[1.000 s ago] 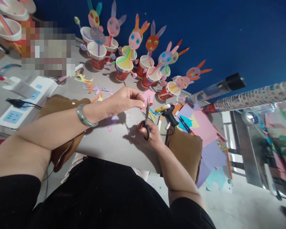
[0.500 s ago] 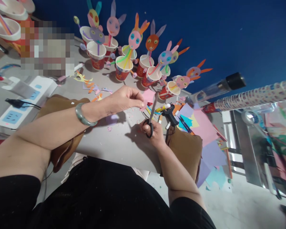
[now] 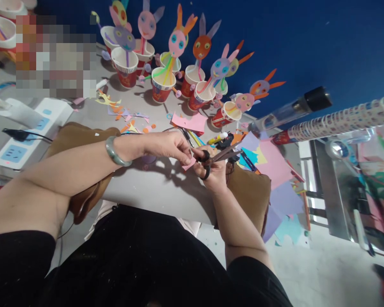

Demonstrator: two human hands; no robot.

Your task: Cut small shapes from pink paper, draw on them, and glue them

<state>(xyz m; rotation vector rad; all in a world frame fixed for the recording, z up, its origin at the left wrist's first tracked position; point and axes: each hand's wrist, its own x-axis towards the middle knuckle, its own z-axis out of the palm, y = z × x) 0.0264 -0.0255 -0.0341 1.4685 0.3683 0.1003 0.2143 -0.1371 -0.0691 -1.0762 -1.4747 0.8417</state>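
Observation:
My left hand (image 3: pixel 171 147), with a green bangle on its wrist, pinches a small pink paper piece (image 3: pixel 188 164) between thumb and fingers. Close beside it, my right hand (image 3: pixel 216 175) holds a pair of scissors (image 3: pixel 222 155) by the dark handles. The blades are parted and point right, away from the paper. Fingertips of both hands are near each other around the paper; I cannot tell whether the right ones touch it. Behind the hands a larger pink paper sheet (image 3: pixel 192 123) with a cut edge lies on the table.
Paper cups (image 3: pixel 161 87) with rabbit-faced paper figures line the blue wall. A yellow marker (image 3: pixel 217 138), a partly hidden black tool and coloured paper (image 3: pixel 277 166) lie at right. Brown cushions (image 3: pixel 249 200) flank the table's front edge. A power strip (image 3: pixel 22 140) sits left.
My left hand has come down and nearer my right hand, holding the small pink piece. The scissors have swung from pointing away to pointing right, their blades now apart.

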